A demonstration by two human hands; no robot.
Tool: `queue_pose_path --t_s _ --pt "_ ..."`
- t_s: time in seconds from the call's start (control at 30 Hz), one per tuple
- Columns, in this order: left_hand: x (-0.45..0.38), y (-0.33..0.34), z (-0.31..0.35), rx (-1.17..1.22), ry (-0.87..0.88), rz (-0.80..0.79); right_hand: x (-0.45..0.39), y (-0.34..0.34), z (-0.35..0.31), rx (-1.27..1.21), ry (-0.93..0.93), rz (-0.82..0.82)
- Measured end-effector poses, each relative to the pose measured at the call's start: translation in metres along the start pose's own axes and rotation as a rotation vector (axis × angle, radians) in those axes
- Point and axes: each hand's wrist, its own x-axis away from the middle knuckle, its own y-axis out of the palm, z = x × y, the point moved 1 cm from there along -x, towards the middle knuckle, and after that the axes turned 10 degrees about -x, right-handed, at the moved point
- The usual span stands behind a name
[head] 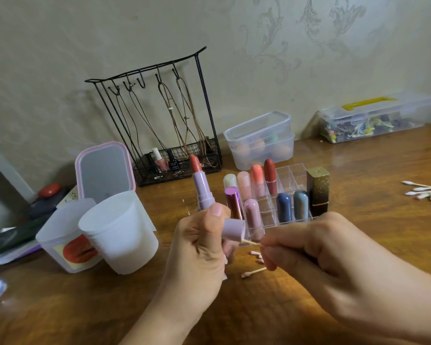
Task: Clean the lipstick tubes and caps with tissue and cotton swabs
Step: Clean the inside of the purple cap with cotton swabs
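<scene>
Left hand [204, 245] grips the upright lilac tube [204, 192] and its cap [233, 230]; the cap mouth faces right. Right hand [316, 247] pinches a swab [251, 242] lying along the cap axis, tip inside the mouth

Wire jewellery rack [157, 115], pink-framed mirror [105, 168], two frosted cups [125, 232].

The wooden table [358, 170] carries white cups [120, 232] at left, a clear lipstick organiser [279, 195] mid-frame, used swabs [253, 271] below it, clean swabs [428, 191] at right.
</scene>
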Motion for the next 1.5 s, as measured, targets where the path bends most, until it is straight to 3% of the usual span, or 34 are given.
queue_pose_path --t_s 0.1,0.17,0.33,0.5,0.6,0.7,0.87,1.0,1.13,1.27,1.4,1.5 --pt "-0.002 0.002 0.004 0.090 -0.039 -0.031 0.001 -0.004 -0.002 -0.098 -0.025 0.007" --pt "-0.001 0.001 0.002 0.031 -0.044 -0.048 0.002 -0.005 0.000 -0.116 -0.036 0.058" --pt "-0.002 -0.002 0.000 -0.137 0.013 -0.111 0.002 -0.005 0.008 0.120 -0.021 0.198" --pt "-0.004 -0.002 -0.003 -0.143 -0.027 -0.036 0.003 -0.005 0.002 0.107 0.005 -0.036" --pt "-0.002 0.000 -0.004 -0.145 -0.031 -0.057 0.003 -0.007 -0.002 0.016 -0.012 0.075" --pt "-0.001 0.001 0.000 -0.137 -0.024 -0.094 0.002 0.000 0.004 0.095 0.016 0.176" --pt "-0.001 0.002 -0.008 -0.273 0.075 -0.102 0.002 0.008 -0.002 0.058 0.029 0.017" --pt "0.001 0.004 -0.005 -0.291 0.123 -0.114 0.002 0.007 0.000 0.081 0.076 0.155" --pt "0.000 0.002 -0.006 -0.308 0.185 -0.108 0.002 0.007 -0.004 0.055 0.057 -0.008" --pt "0.000 0.004 -0.007 -0.333 0.239 -0.096 0.001 0.004 -0.001 0.046 0.080 0.159" --pt "0.000 0.002 -0.009 -0.363 0.259 -0.097 0.001 0.008 -0.004 0.025 0.073 0.029" --pt "0.000 0.002 -0.008 -0.374 0.293 -0.111 0.001 0.002 -0.004 -0.135 0.115 0.124"
